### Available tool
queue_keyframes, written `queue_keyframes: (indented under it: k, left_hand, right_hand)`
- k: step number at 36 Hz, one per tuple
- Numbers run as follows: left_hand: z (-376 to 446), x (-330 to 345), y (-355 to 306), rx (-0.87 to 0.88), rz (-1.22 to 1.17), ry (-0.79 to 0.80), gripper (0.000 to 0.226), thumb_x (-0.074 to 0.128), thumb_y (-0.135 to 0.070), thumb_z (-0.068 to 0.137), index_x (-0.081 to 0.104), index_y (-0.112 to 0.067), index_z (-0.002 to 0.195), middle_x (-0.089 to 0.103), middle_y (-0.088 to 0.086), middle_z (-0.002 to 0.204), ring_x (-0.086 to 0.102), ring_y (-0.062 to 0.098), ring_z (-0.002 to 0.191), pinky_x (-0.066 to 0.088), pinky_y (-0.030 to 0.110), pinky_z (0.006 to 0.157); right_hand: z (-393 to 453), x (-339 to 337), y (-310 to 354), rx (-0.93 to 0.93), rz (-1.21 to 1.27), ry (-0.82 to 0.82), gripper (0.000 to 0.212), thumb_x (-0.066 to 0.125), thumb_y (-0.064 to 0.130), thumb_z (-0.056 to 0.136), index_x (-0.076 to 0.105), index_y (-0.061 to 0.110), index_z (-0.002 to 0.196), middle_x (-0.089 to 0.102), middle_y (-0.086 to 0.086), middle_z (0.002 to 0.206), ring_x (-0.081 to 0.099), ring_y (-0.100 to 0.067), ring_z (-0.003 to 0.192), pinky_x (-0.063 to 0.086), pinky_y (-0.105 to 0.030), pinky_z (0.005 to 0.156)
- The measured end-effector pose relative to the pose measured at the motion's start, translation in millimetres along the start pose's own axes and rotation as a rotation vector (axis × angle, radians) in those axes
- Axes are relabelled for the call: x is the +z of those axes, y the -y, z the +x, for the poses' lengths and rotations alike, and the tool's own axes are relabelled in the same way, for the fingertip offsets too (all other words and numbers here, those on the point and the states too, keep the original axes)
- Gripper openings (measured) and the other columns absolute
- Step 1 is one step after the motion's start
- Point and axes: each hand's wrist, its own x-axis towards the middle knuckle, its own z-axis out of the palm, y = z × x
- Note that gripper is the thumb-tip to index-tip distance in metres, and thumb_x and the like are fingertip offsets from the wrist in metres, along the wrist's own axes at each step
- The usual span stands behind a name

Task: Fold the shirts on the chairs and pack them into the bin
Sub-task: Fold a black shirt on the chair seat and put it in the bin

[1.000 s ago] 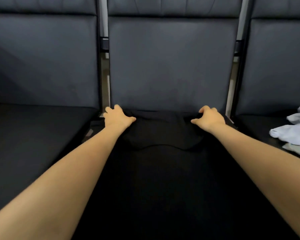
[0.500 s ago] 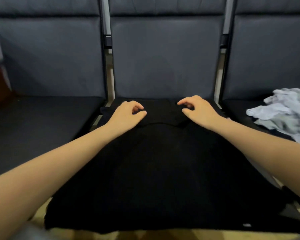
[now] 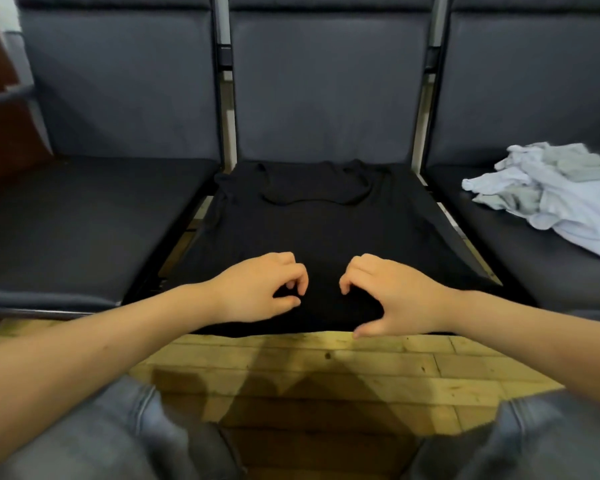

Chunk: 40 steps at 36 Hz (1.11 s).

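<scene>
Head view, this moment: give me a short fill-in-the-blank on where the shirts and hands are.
1. The black shirt lies spread on the ____ chair seat.
2. The heap of pale shirts sits on the chair to its ____.
3. The left hand and right hand are over the shirt's ____ edge.

Missing words: middle; right; near

Matt black cloth shirt (image 3: 326,230) on smooth leather-like chair (image 3: 326,98); floor (image 3: 326,372) of worn wood planks.
</scene>
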Motion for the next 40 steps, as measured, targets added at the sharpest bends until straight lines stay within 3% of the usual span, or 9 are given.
queue_keyframes:
  k: [10, 14, 18, 24, 28, 30, 34, 37, 40]
  left_hand:
    - [-3, 2, 4, 0.009, -0.102, -0.037, 0.005, 0.059, -0.036, 0.093, 0.060, -0.035, 0.098, 0.049, -0.015, 0.099, 0.048, 0.000, 0.088, 0.041, 0.013, 0.073]
    - [-2, 2, -3, -0.044, -0.128, -0.093, 0.031, 0.040, -0.055, 0.093, 0.064, -0.035, 0.094, 0.053, -0.013, 0.095, 0.050, 0.001, 0.083, 0.040, 0.016, 0.070]
    - [0, 8, -11, -0.044, 0.111, -0.140, 0.042, 0.048, -0.072, 0.078, 0.053, -0.036, 0.100, 0.046, -0.018, 0.091, 0.045, 0.001, 0.085, 0.034, 0.017, 0.063]
    - [10, 7, -9, 0.014, 0.213, -0.142, 0.044, 0.059, -0.054, 0.086, 0.049, -0.028, 0.121, 0.051, -0.012, 0.102, 0.051, 0.009, 0.098, 0.042, 0.024, 0.074]
    - [17, -5, -8, 0.011, 0.063, -0.076, 0.011, 0.061, -0.039, 0.090, 0.056, -0.030, 0.094, 0.051, -0.014, 0.081, 0.050, 0.004, 0.078, 0.039, 0.022, 0.068]
    - [23, -11, -3, -0.045, -0.076, -0.048, 0.014, 0.065, -0.031, 0.090, 0.054, -0.030, 0.080, 0.052, -0.013, 0.069, 0.050, 0.001, 0.066, 0.036, 0.016, 0.061]
    - [33, -17, 12, -0.173, -0.310, -0.061, 0.015, 0.057, -0.018, 0.096, 0.065, -0.017, 0.084, 0.059, -0.008, 0.074, 0.053, -0.001, 0.068, 0.040, 0.015, 0.065]
    - [41, -16, 16, -0.283, -0.407, -0.088, 0.022, 0.044, -0.017, 0.101, 0.062, -0.003, 0.103, 0.062, 0.007, 0.092, 0.057, 0.016, 0.086, 0.042, 0.025, 0.079]
    - [47, -16, 16, -0.329, -0.436, -0.118, 0.027, 0.041, -0.025, 0.102, 0.056, -0.004, 0.097, 0.060, 0.008, 0.089, 0.055, 0.017, 0.083, 0.043, 0.034, 0.079]
  right_hand:
    - [7, 7, 4, -0.063, 0.092, -0.203, 0.017, 0.057, 0.039, 0.090, 0.065, 0.026, 0.098, 0.057, 0.012, 0.098, 0.054, -0.006, 0.090, 0.047, -0.023, 0.073]
    - [25, 2, 1, 0.140, 0.278, -0.136, 0.008, 0.068, 0.027, 0.088, 0.061, 0.029, 0.084, 0.055, 0.013, 0.079, 0.051, -0.002, 0.071, 0.039, -0.018, 0.067]
    - [40, -12, -7, 0.276, 0.516, 0.026, 0.012, 0.068, 0.024, 0.090, 0.063, 0.029, 0.080, 0.060, 0.008, 0.071, 0.052, 0.001, 0.063, 0.040, -0.015, 0.061]
    - [47, -24, -22, 0.319, 0.649, 0.143, 0.010, 0.064, 0.027, 0.092, 0.067, 0.026, 0.083, 0.060, 0.007, 0.069, 0.050, -0.002, 0.063, 0.040, -0.020, 0.063]
    - [50, -27, -27, 0.339, 0.724, 0.190, 0.013, 0.063, 0.029, 0.093, 0.068, 0.017, 0.088, 0.055, -0.003, 0.070, 0.045, -0.012, 0.064, 0.036, -0.027, 0.063]
    - [52, -27, -29, 0.358, 0.764, 0.195, 0.016, 0.063, 0.028, 0.093, 0.068, 0.012, 0.090, 0.054, -0.007, 0.072, 0.045, -0.018, 0.066, 0.036, -0.031, 0.064]
    - [58, -23, -30, 0.421, 0.731, 0.132, 0.013, 0.054, 0.022, 0.098, 0.064, 0.020, 0.090, 0.062, 0.008, 0.073, 0.055, -0.006, 0.066, 0.042, -0.023, 0.068]
    - [65, -18, -26, 0.478, 0.640, 0.026, 0.023, 0.044, 0.025, 0.101, 0.062, 0.013, 0.095, 0.064, -0.001, 0.089, 0.059, -0.015, 0.083, 0.045, -0.031, 0.084]
    - [70, -19, -21, 0.478, 0.588, -0.098, 0.033, 0.050, 0.046, 0.095, 0.062, 0.016, 0.087, 0.060, 0.007, 0.078, 0.056, -0.007, 0.073, 0.044, -0.024, 0.072]
